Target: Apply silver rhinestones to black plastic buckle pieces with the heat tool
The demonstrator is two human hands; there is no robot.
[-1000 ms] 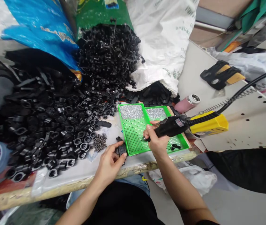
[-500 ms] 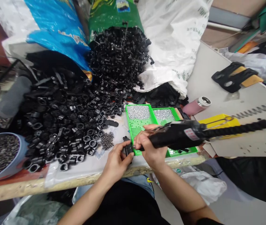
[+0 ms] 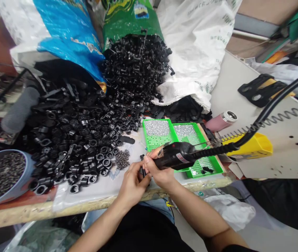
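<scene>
The person's left hand [image 3: 132,183] is at the table's near edge, and its fingers [image 3: 135,168] are closed together and clamped on a small black plastic part [image 3: 143,171]. Most of this part is hidden by the fingers. The right hand [image 3: 159,171] is just beside the left hand, at about 2 o'clock from it, and its fingers curl together around a black corded hand tool [image 3: 173,157]. The tool's tip points toward the small part, but I cannot tell if they touch.

Under the hands lies a clear plastic sheet [image 3: 91,189] on a wooden table edge [image 3: 20,211]. At 12 o'clock from the hands are two green perforated trays [image 3: 157,141], and silver studs [image 3: 157,127] cover their far ends. A few black pieces [image 3: 207,170] lie in the right tray at 3 o'clock.

At 10 o'clock is a small heap of metal rings [image 3: 122,159], and behind it is a large pile of black plastic parts [image 3: 70,129]. At 9 o'clock, farther away, stands a blue bowl [image 3: 20,175] of dark small parts. At 2 o'clock are a yellow holder [image 3: 256,145] and a pink flask [image 3: 221,120]. Far at 12 o'clock stand a green sack [image 3: 130,21] and a white sack [image 3: 196,45].
</scene>
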